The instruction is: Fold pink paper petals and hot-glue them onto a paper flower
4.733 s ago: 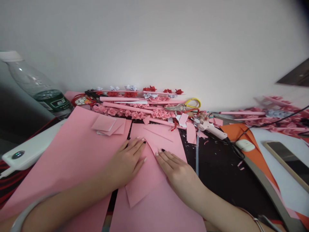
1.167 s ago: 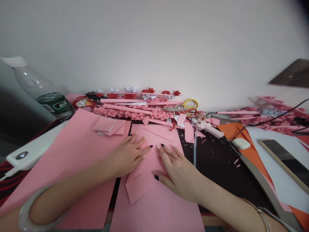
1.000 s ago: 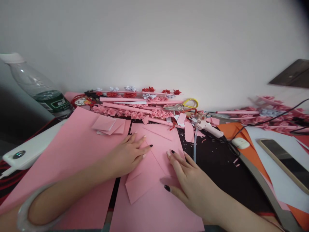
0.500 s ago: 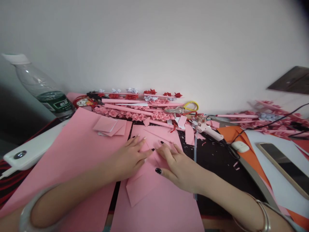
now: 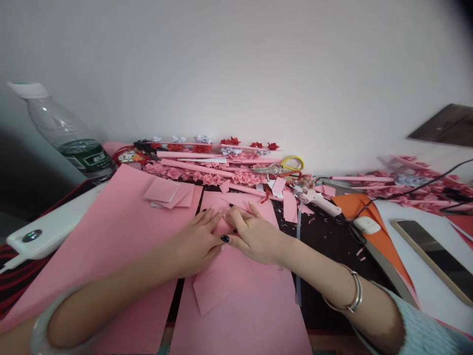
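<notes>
My left hand (image 5: 195,241) lies flat on a pink paper piece (image 5: 231,268), its fingers stretched forward. My right hand (image 5: 254,234) rests against the same piece with its fingers slightly bent and apart, its fingertips meeting those of my left hand and partly covering its thumb. A folded pink paper flap (image 5: 214,291) shows just below the hands. Beneath it all is a large pink sheet (image 5: 244,330). Exactly how the piece is folded is hidden by my fingers.
Small pink paper squares (image 5: 162,190) lie on another pink sheet (image 5: 125,236) at left. Behind are paper flowers (image 5: 195,175), yellow-handled pliers (image 5: 271,169) and a glue gun (image 5: 321,201). A bottle (image 5: 74,138) and white power bank (image 5: 48,229) stand left; a phone (image 5: 436,256) lies right.
My right hand has slid left over the paper until its fingers meet my left hand. My left hand has stayed almost still.
</notes>
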